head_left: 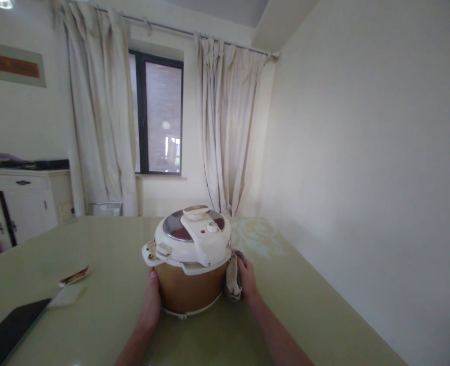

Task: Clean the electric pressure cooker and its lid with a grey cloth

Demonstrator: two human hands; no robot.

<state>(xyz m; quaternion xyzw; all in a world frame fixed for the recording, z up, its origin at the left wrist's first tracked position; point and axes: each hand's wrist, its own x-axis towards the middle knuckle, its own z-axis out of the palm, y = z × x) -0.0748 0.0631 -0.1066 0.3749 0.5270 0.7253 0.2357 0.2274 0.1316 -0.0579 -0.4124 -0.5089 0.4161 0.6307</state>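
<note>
An electric pressure cooker [192,287] with a white lid and a brown-gold body stands upright on the green table, in the middle of the head view. My left hand [152,295] rests along its left side below the white side handle, thumb up and the other fingers mostly hidden; it grips the body from that side. On the opposite side, my right hand [247,277] is closed round a greyish, stained cloth [233,278], which lies against the cooker's body. The lid carries a handle and a small white valve knob.
On the green table [106,249], a black flat object [15,328], a white piece [68,296] and a small brown-and-white strip [74,276] lie to the left. A bare wall borders the table's right edge. Curtains, a window and a white cabinet [30,198] stand beyond.
</note>
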